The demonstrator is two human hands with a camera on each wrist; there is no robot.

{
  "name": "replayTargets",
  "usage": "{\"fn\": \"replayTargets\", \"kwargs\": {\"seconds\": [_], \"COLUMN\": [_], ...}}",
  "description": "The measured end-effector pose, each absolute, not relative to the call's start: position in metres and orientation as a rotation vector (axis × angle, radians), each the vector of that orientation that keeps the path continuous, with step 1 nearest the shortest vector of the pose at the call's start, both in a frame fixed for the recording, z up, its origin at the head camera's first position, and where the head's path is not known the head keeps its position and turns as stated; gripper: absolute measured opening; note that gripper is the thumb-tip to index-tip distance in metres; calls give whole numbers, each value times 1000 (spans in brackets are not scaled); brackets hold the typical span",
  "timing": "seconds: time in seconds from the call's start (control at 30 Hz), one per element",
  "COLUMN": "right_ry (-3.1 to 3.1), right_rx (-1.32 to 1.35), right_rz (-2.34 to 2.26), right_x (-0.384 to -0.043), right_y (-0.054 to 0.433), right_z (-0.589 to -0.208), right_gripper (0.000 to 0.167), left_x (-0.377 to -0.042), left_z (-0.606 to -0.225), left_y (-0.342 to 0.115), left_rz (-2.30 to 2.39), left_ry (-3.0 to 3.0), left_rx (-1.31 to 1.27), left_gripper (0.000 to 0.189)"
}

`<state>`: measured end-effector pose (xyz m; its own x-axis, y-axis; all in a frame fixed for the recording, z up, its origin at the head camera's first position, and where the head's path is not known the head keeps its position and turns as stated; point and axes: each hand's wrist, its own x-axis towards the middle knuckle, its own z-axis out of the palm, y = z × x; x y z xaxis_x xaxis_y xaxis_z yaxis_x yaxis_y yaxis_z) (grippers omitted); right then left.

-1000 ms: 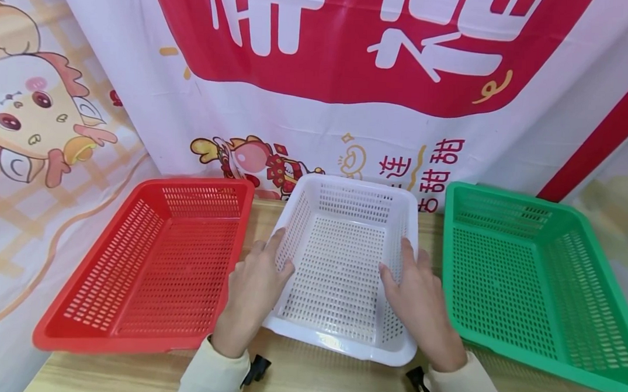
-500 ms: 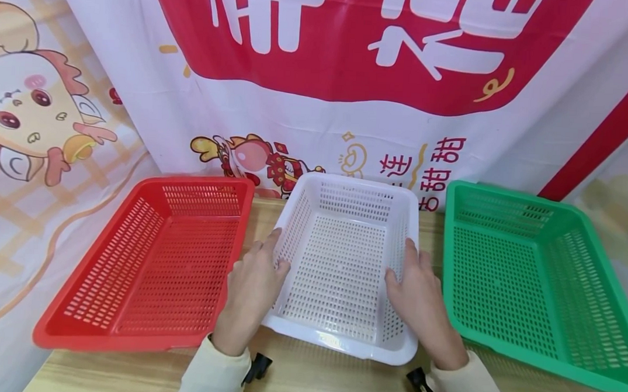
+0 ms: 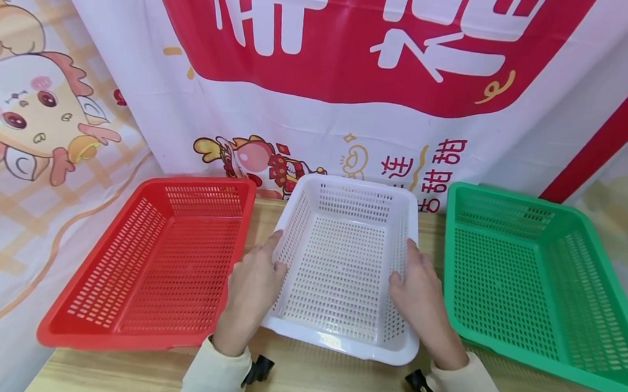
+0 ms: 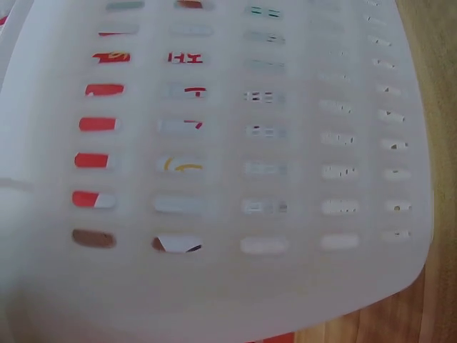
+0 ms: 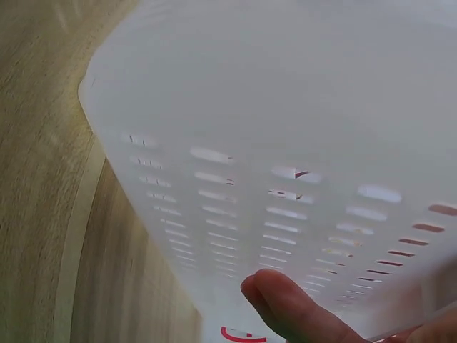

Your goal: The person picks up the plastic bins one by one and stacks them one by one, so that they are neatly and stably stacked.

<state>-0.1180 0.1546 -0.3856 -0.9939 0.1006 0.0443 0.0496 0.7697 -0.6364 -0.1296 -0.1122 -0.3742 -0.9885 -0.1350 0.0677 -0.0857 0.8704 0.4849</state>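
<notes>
A white plastic basket (image 3: 337, 273) with slotted walls and a perforated bottom stands between two others in the head view. On its left rim my left hand (image 3: 253, 284) grips the side, thumb at the inner edge and index finger stretched along the rim. My right hand (image 3: 420, 294) grips the opposite rim the same way. The remaining fingers are mostly hidden outside the walls. The left wrist view is filled by the slotted outer wall (image 4: 214, 286). In the right wrist view, fingertips (image 5: 285, 300) show against the outside of the basket.
A red basket (image 3: 184, 272) stands to the left, a green basket (image 3: 499, 297) to the right, both with slotted walls. All are on a wooden table (image 3: 306, 377). Behind hangs a white and red printed cloth (image 3: 349, 118); another patterned cloth (image 3: 97, 210) borders the left.
Both thumbs have shifted slightly outward, toward the rims of the white basket. The baskets stay in practically the same place.
</notes>
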Motion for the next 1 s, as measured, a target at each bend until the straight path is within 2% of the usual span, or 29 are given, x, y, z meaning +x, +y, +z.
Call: {"fn": "replayTargets", "kwargs": {"seconds": [0.33, 0.8, 1.0], "right_ry": [-2855, -2762, -2760], "right_rx": [-101, -7, -49], "right_rz": [1064, 1170, 1226], "right_x": [-118, -116, -114], "right_y": [160, 172, 175], "right_z": [-379, -362, -355], "right_gripper": [70, 67, 65], "left_x": [-126, -114, -108], "left_z": [-369, -350, -342], "left_y": [-114, -121, -129], "left_rz": [-875, -1068, -1165], "left_ry": [-2893, -2817, -2802], "left_rx": [143, 163, 179], "left_gripper": [58, 57, 56]}}
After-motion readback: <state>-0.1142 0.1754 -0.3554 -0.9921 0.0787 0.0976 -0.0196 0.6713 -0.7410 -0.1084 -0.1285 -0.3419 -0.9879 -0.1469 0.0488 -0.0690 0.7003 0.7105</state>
